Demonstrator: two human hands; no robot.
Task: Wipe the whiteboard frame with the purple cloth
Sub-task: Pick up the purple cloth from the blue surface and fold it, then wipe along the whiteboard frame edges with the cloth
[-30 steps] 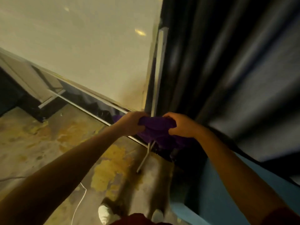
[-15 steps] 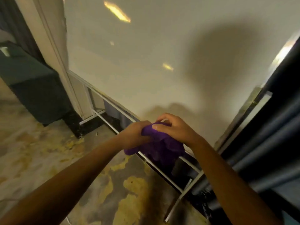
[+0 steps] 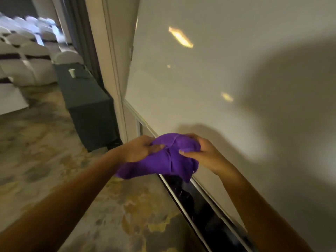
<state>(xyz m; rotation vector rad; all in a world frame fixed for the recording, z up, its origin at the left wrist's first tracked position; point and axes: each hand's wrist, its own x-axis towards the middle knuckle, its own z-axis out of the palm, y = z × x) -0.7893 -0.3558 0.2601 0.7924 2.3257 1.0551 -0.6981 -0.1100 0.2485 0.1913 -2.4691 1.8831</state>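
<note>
A bunched purple cloth [image 3: 167,159] sits between both my hands in front of the whiteboard's lower edge. My left hand [image 3: 140,149] grips its left side with the thumb pressed on top. My right hand [image 3: 201,153] grips its right side, fingers curled over the top. The whiteboard [image 3: 227,79] fills the upper right, glossy with light reflections and my shadow. Its pale bottom frame [image 3: 205,193] runs diagonally down to the right, partly hidden behind the cloth. The left frame edge [image 3: 134,51] rises beside a cream wall post.
A dark draped table [image 3: 87,102] with a white cup [image 3: 72,72] stands left of the board. White covered chairs [image 3: 27,57] fill the far left. Patterned carpet [image 3: 54,160] lies below. A dark gap [image 3: 198,206] with a lower metal rail runs under the board.
The view has swung left along the board, from the dark curtain at its right end to its left edge. Both hands stayed on the cloth and worked it into a new bunch.
</note>
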